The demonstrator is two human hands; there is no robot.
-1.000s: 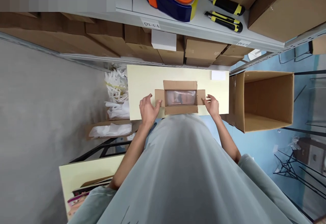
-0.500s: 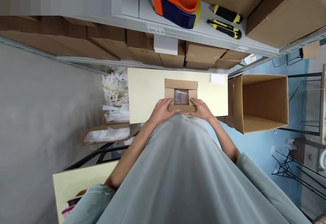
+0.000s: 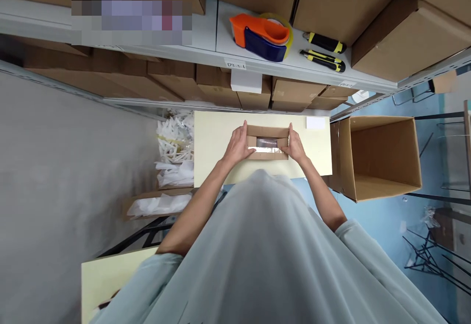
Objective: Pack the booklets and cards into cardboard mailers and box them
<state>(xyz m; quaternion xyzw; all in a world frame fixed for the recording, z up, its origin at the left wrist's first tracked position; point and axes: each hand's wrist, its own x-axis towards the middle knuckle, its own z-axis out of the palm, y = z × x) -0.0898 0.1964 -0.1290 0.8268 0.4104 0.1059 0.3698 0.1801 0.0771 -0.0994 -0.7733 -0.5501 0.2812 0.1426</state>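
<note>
A small cardboard box (image 3: 267, 131) lies on the pale yellow table (image 3: 221, 173), its flaps partly folded in. Through the opening between the flaps something shiny and clear shows, too small to make out. My left hand (image 3: 237, 143) grips the box's left side, index finger along the edge and thumb on the near flap. On the opposite side my right hand (image 3: 295, 144) holds the box in the same way, thumb on the near flap.
Above the table's far edge runs a shelf (image 3: 221, 59) with an orange-blue tape dispenser (image 3: 261, 37), cutters (image 3: 324, 60) and cardboard boxes. A large open carton (image 3: 384, 157) stands at the right. White plastic bags (image 3: 174, 140) lie at the left. A white paper (image 3: 315, 122) is on the table.
Both hands have moved from the box's near corners up along its sides. The near and far flaps now stand differently, narrowing the opening. The camera view has shifted slightly.
</note>
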